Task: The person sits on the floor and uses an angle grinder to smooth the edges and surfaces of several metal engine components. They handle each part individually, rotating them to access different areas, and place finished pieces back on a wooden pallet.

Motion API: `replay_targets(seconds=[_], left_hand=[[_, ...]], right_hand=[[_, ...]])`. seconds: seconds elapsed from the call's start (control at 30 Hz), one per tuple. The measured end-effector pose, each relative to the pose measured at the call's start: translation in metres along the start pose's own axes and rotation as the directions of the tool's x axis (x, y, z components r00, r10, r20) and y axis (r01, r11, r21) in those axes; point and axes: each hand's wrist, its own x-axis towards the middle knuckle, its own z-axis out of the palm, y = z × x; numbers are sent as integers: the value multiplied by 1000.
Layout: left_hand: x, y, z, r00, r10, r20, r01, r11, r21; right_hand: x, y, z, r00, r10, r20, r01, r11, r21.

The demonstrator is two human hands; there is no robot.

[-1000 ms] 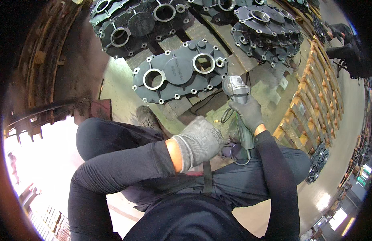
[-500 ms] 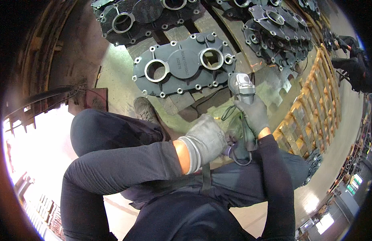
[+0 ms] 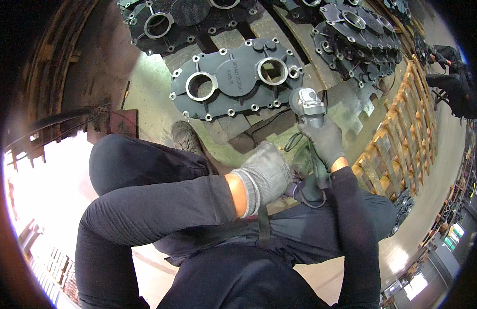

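My right hand (image 3: 324, 140), in a grey glove, is wrapped round the body of an angle grinder (image 3: 307, 102). The grinder's metal head and disc sit at the lower right edge of a dark cast-metal cover plate (image 3: 212, 105); whether the disc touches it I cannot tell. That plate has two large machined round holes and several small bolt holes along its rim, and it lies flat on wooden boards. My left hand (image 3: 265, 174), gloved in grey, is closed in front of my body beside the grinder's cable (image 3: 314, 205). Whatever its fingers hold is hidden.
More dark cover plates (image 3: 189, 18) lie beyond, and others are stacked at the far right (image 3: 358, 44). A wooden pallet (image 3: 398, 139) leans along the right side. My shoe (image 3: 187, 138) is close to the near edge of the boards. Another person (image 3: 452, 82) is at the far right.
The grinder's head has shifted slightly left and tilted with my right hand. Orange spark streaks to the right of the plate are no longer visible. My left hand stays nearly in place.
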Motion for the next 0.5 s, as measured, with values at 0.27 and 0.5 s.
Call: replay_targets(seconds=[0.27, 0.5], left_hand=[[-2, 0, 2, 998, -29, -50, 31, 999, 36], [-3, 13, 2, 1000, -9, 20, 9, 1000, -9]], right_hand=[[-19, 11, -10, 995, 78, 55, -80, 996, 43], [-41, 6, 5, 982, -26, 190, -6, 986, 167]])
